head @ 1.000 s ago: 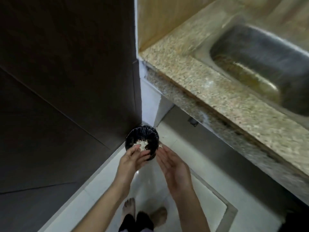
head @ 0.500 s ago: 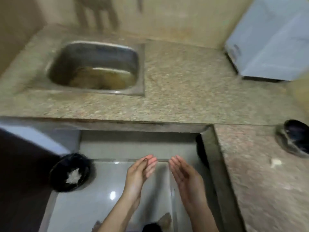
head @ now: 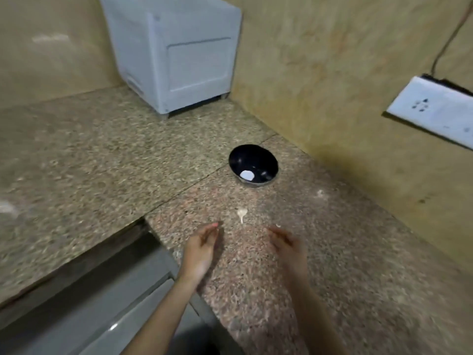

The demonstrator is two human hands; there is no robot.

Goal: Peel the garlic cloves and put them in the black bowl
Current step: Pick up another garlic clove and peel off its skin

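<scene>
A: While the left hand and right hand hover loose-fingered and empty, where's the garlic?
B: One white clove in the black bowl; a pale scrap lies on the counter near the fingertips.

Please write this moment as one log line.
left hand: open, empty | right hand: open, empty | garlic piece: on counter, between hands and black bowl | bowl: one white piece inside

Speckled granite counter, black bowl, garlic scrap, grey box
</scene>
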